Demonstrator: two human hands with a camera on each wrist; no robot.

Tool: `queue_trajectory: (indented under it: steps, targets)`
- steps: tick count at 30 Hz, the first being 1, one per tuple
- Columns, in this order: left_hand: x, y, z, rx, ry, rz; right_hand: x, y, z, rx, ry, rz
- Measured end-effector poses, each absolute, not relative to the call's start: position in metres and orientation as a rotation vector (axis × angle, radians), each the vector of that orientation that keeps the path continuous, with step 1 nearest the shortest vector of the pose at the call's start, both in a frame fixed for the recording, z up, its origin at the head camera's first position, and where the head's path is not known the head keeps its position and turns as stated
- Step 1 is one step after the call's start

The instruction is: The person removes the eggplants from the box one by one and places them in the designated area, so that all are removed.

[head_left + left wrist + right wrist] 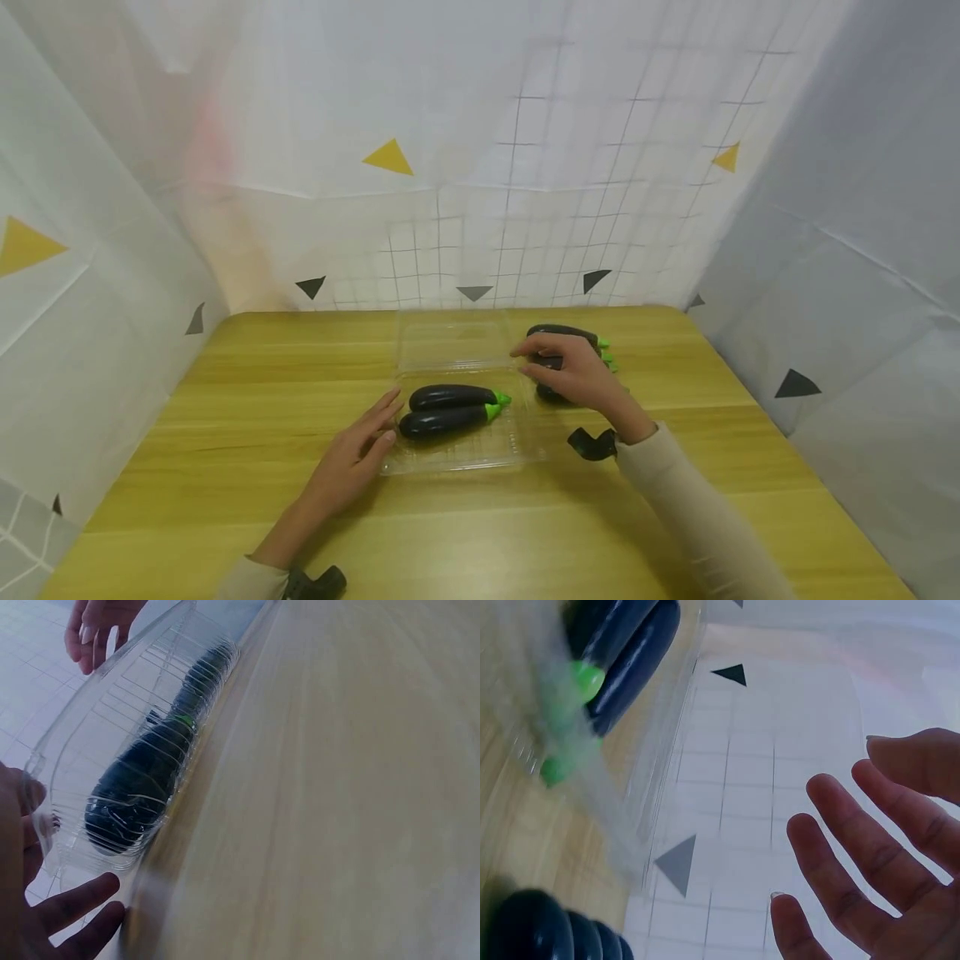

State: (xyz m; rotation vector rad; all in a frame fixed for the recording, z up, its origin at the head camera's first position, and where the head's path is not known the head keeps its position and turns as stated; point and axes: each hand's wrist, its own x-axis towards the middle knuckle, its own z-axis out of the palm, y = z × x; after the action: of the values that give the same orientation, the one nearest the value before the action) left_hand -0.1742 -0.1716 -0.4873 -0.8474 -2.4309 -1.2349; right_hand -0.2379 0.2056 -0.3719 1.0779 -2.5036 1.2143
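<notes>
A clear plastic clamshell box [465, 464] lies open on the table, its lid [453, 342] folded back toward the wall. Inside its base, two dark eggplants with green stems, a far one [450, 397] and a near one [441, 422], lie side by side. My left hand [348, 462] rests at the left rim, fingers extended along it and thumb near the front corner. My right hand [573, 372] hovers past the right rim, fingers spread and holding nothing in the right wrist view. Beneath and behind it lie several more eggplants [558, 330], partly hidden by that hand.
The wooden table [285, 400] ends at a white sheet backdrop [337, 242] with triangles and grid lines. Side sheets [862, 333] flank it left and right. Each wrist carries a black mount [592, 444].
</notes>
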Motion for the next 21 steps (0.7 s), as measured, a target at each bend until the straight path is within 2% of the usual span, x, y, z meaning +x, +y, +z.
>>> queue_trajectory:
  steps: [21]
  targets:
    - [-0.175, -0.171, -0.489, -0.844, -2.415, -1.247, -0.254, 0.154, -0.378, 1.220, -2.589, 1.203]
